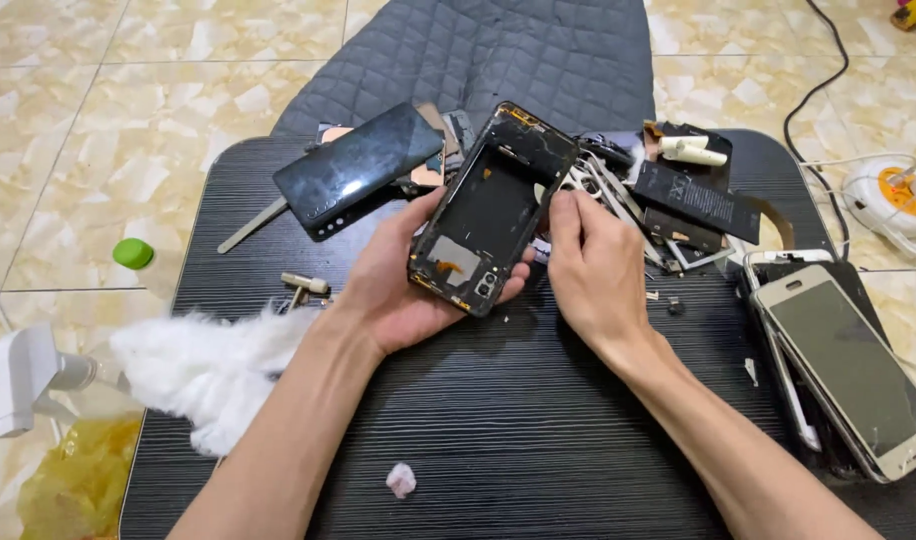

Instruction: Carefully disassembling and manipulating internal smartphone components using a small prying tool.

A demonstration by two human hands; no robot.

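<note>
My left hand [396, 282] cradles an opened black phone frame [491, 208] from below, tilted up over the dark table [498, 440]. The frame shows its bare inside with orange residue along the edges and a small camera module at the lower end. My right hand [590, 262] grips the frame's right edge with its fingertips. Just left of the frame lies a black phone back panel [358, 170], leaning on other parts.
A phone battery [698, 198] and loose parts lie at the back right. A stack of phones [846, 365] sits at the right edge. White cotton wool [203, 365], a small wad [401, 480], metal tools [306, 284], a green-capped bottle [143, 262] and a power strip [893, 195] surround the table.
</note>
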